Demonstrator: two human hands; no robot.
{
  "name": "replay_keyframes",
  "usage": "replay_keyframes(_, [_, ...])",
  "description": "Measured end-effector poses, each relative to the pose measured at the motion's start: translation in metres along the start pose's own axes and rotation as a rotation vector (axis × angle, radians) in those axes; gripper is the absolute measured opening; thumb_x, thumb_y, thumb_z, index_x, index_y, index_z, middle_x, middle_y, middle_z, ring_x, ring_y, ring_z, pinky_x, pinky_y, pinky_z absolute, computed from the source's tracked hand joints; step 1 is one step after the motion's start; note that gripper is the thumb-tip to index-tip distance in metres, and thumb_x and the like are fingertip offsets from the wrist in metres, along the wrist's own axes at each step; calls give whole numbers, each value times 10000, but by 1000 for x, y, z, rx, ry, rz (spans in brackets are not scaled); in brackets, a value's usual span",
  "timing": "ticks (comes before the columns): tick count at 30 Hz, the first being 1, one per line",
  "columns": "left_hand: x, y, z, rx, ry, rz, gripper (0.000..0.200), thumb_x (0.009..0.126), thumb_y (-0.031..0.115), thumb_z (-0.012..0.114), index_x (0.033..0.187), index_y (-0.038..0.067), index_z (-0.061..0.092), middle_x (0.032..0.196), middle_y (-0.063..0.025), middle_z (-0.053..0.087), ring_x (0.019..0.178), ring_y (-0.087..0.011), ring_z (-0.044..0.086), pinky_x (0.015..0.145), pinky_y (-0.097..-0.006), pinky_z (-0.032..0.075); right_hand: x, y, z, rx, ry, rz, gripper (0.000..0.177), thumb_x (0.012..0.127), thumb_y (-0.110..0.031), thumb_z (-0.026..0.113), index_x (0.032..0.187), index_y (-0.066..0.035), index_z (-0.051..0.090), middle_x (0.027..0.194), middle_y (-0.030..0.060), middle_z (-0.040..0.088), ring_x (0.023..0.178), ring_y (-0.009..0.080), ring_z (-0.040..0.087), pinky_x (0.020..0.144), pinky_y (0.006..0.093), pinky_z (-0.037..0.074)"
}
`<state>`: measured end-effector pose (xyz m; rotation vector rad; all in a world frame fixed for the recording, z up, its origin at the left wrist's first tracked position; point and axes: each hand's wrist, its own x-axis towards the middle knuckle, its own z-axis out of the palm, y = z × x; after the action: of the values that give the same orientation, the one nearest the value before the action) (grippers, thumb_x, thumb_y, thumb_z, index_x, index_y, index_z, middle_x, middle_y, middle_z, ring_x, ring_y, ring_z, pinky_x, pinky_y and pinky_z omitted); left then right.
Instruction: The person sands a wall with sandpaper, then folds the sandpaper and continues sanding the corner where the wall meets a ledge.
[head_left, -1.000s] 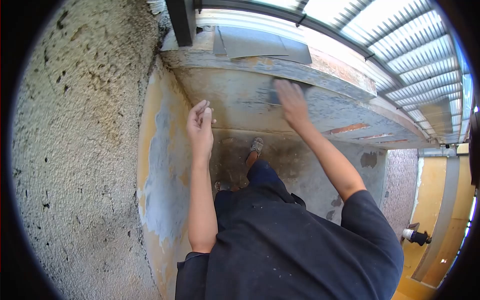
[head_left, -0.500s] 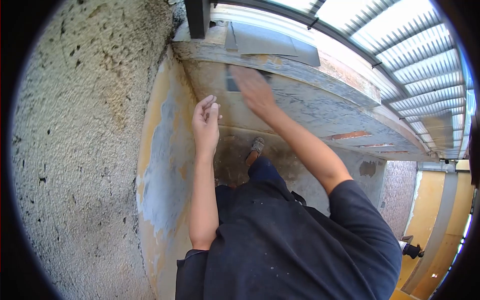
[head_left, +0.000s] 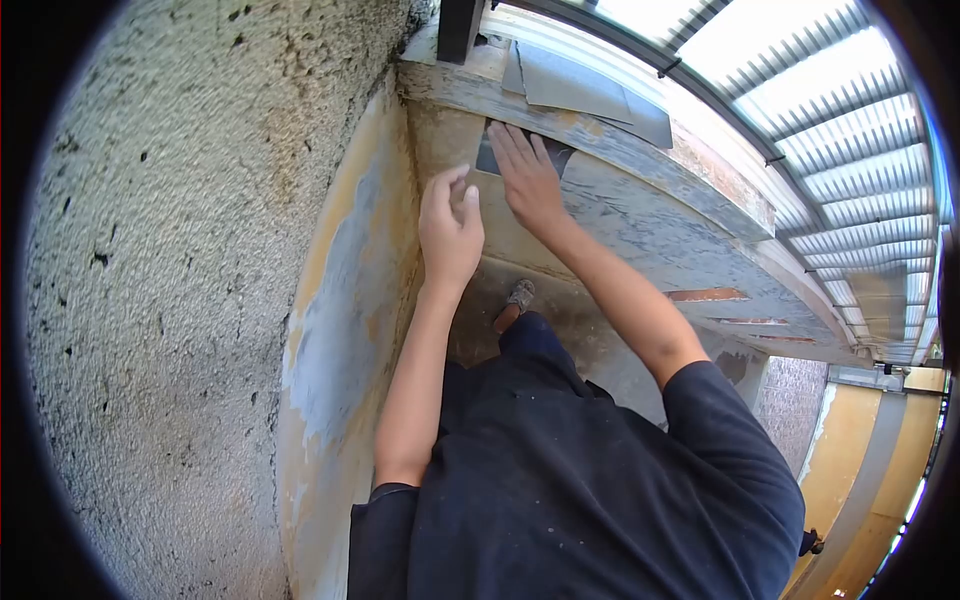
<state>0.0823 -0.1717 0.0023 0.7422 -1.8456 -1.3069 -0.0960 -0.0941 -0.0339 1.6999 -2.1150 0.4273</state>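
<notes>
My right hand (head_left: 527, 180) lies flat with fingers stretched out over a dark sheet (head_left: 486, 157), which looks like sandpaper, against the wall face just below the ledge. Part of the sheet shows on both sides of the fingers; the rest is hidden under them. My left hand (head_left: 452, 228) is raised to the left of it, loosely curled with the thumb apart. Nothing shows in it, and it appears not to grip anything. The wall face (head_left: 640, 225) is patchy, with grey smears over a pale surface.
Grey sheets (head_left: 585, 88) lie on the ledge (head_left: 690, 180) above my hands. A rough plastered wall (head_left: 200, 300) rises close on the left, beside a strip of peeling paint (head_left: 345, 290). A dark post (head_left: 460, 30) stands at the ledge's end. Corrugated roofing (head_left: 830, 130) is at upper right.
My right hand was blurred by motion and now shows sharply, flat over the dark sheet. My left hand has come closer to it. The whole view has shifted slightly.
</notes>
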Motion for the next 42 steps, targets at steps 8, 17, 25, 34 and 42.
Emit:
replay_keyframes(8, [116, 24, 17, 567, 196, 834, 429, 1038, 130, 620, 1462, 72, 594, 1477, -109, 613, 1413, -310, 538, 1166, -441, 425, -98, 70, -32, -176, -73, 67, 735, 861, 4, 495, 1595, -13, 449, 1678, 120, 446, 1568, 267, 391, 1276, 475, 293])
replay_keyframes(17, [124, -8, 30, 784, 223, 857, 598, 1015, 338, 698, 1551, 142, 518, 1563, -23, 550, 1509, -226, 440, 1206, -461, 264, -1, -2, 32, -108, -121, 43, 721, 867, -73, 527, 1581, 3, 460, 1651, 129, 471, 1554, 285, 400, 1270, 480, 307])
replay_keyframes(25, [133, -24, 30, 856, 252, 896, 722, 973, 519, 717, 1570, 189, 481, 1580, 24, 513, 1502, -204, 425, 1150, -495, 258, -119, 74, -25, -225, -58, 159, 780, 889, 18, 477, 1658, -61, 375, 1718, 79, 396, 1594, 219, 349, 1301, 436, 257])
replay_keyframes(34, [130, -19, 26, 867, 250, 926, 743, 955, 530, 728, 1566, 185, 483, 1566, 29, 530, 1490, -206, 439, 1151, -462, 267, -10, 10, 30, -77, -25, -17, 722, 927, -42, 484, 1642, -46, 386, 1688, 114, 428, 1580, 234, 362, 1320, 434, 245])
replay_keyframes(42, [130, -19, 25, 872, 227, 908, 737, 969, 492, 723, 1584, 182, 460, 1590, 23, 502, 1501, -209, 425, 1156, -457, 272, -124, 90, -35, -188, -190, 26, 748, 916, 1, 495, 1650, -71, 370, 1700, 50, 420, 1570, 167, 375, 1310, 395, 273])
